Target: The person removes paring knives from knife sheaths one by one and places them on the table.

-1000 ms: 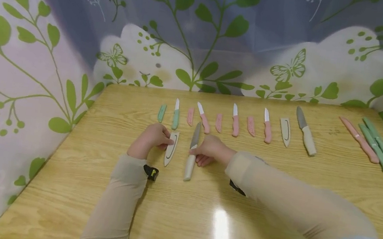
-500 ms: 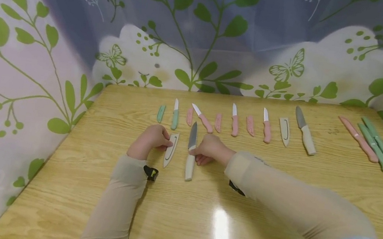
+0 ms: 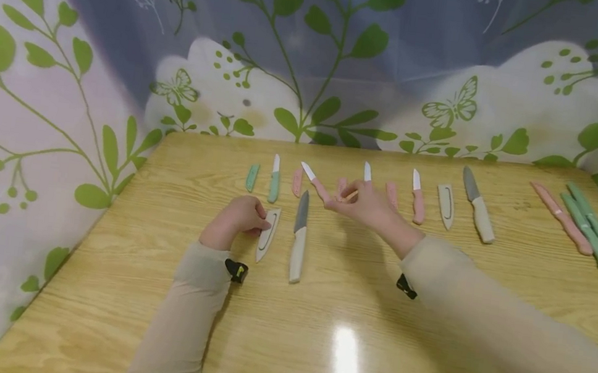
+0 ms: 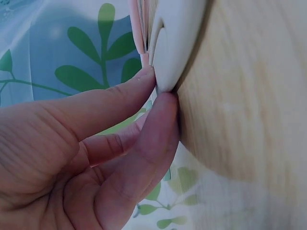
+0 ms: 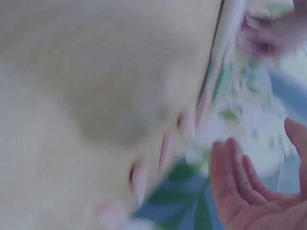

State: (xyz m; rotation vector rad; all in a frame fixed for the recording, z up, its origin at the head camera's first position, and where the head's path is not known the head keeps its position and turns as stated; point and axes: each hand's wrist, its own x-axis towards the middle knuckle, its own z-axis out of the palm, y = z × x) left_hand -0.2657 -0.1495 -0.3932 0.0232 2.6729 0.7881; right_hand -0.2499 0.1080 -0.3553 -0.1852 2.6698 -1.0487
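Note:
My left hand [image 3: 239, 219] pinches the edge of a beige knife sheath [image 3: 267, 238] lying on the table; in the left wrist view, thumb and fingertip meet at the sheath's edge [image 4: 177, 48]. Just right of it lies a chef's knife [image 3: 297, 255] with a grey blade and beige handle, untouched. My right hand [image 3: 375, 208] is over the back row, thumb and fingers apart. The right wrist view shows that hand [image 5: 261, 196] holding nothing. It partly hides a pink paring knife [image 3: 368, 171] and a pink sheath [image 3: 341, 185]. Another pink paring knife [image 3: 320, 188] slants beside its thumb.
Along the back row lie a green sheath [image 3: 252, 177], a green paring knife [image 3: 274, 186], a pink paring knife [image 3: 417, 204], a beige sheath [image 3: 445, 206] and a second beige-handled knife [image 3: 481, 218]. Pink and green sheathed knives [image 3: 579, 230] lie at the far right.
The right hand has let go of the beige-handled chef's knife and moved up and right over the row. The slanted pink knife has turned further. The left hand stays on the sheath.

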